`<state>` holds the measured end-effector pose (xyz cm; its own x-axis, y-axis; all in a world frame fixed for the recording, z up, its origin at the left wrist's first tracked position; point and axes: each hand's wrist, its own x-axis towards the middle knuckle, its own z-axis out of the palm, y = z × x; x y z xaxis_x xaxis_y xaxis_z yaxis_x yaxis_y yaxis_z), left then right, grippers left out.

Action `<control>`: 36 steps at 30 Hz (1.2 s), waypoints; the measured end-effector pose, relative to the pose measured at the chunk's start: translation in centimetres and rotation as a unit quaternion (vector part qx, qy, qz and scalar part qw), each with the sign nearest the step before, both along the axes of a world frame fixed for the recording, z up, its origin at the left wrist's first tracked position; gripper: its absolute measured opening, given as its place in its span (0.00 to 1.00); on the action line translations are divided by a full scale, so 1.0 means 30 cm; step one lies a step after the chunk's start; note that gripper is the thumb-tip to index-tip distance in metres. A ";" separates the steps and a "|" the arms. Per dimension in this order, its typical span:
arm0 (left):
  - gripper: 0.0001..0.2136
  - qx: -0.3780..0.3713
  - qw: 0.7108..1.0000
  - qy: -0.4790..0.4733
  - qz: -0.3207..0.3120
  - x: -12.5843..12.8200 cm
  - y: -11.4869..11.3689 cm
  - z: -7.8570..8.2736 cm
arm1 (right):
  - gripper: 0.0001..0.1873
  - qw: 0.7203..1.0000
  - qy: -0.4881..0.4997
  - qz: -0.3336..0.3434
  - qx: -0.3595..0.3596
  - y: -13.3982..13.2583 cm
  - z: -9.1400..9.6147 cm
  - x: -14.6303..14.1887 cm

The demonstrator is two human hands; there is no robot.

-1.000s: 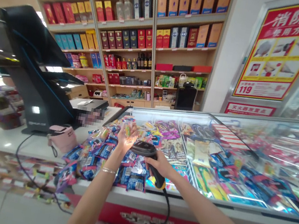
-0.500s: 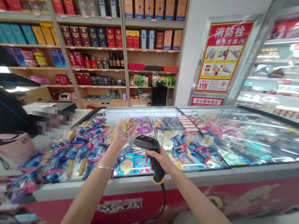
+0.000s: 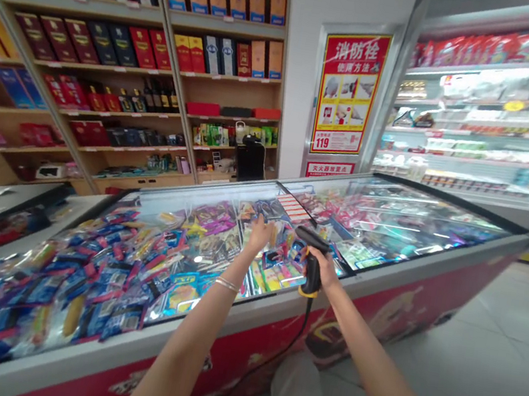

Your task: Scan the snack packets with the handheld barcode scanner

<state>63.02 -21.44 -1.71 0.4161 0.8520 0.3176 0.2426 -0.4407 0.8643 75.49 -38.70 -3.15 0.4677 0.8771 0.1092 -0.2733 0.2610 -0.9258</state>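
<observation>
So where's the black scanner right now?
In the head view, the scanner is just right of centre, gripped in the right hand, with the left hand to its left.

My scanner (image 3: 311, 277), right of centre, was black and yellow; lower-left packets (image 3: 104, 276) were blue and pink, and a panel (image 3: 294, 207) near centre had red-and-white stripes.

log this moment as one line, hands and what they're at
left hand: over chest freezer, near packets, grip unclear | right hand: holding handheld scanner | cable: hanging from scanner handle
</observation>
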 end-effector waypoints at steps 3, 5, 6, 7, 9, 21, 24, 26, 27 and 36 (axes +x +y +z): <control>0.26 0.090 0.992 0.086 0.006 0.025 -0.020 -0.034 | 0.17 0.999 0.028 -0.027 0.015 0.023 -0.015 0.060; 0.22 0.153 0.978 0.136 -0.033 0.025 -0.025 -0.060 | 0.16 0.998 0.053 -0.039 0.017 0.036 -0.023 0.090; 0.22 0.171 0.972 0.154 -0.052 0.024 -0.026 -0.073 | 0.16 0.997 0.069 -0.042 0.015 0.041 -0.026 0.101; 0.21 0.182 0.967 0.168 -0.064 0.022 -0.026 -0.085 | 0.15 0.995 0.085 -0.042 0.012 0.045 -0.030 0.110; 0.22 0.192 0.960 0.188 -0.073 0.021 -0.028 -0.105 | 0.15 0.993 0.115 -0.041 0.007 0.051 -0.036 0.121; 0.23 0.202 0.951 0.228 -0.052 0.019 -0.079 -0.108 | 0.10 0.989 0.140 -0.041 -0.001 0.059 -0.060 0.137; 0.23 0.200 0.951 0.236 -0.029 0.020 -0.095 -0.108 | 0.10 0.990 0.136 -0.046 -0.015 0.064 -0.059 0.139; 0.22 0.199 0.950 0.239 -0.012 0.014 -0.099 -0.095 | 0.10 0.989 0.136 -0.050 -0.026 0.059 -0.055 0.139; 0.22 0.197 0.951 0.237 -0.003 0.004 -0.096 -0.080 | 0.11 0.989 0.136 -0.047 -0.029 0.055 -0.053 0.138; 0.17 0.240 0.946 0.151 0.155 -0.459 0.101 0.185 | 0.13 0.997 0.055 0.038 0.048 0.079 0.081 -0.016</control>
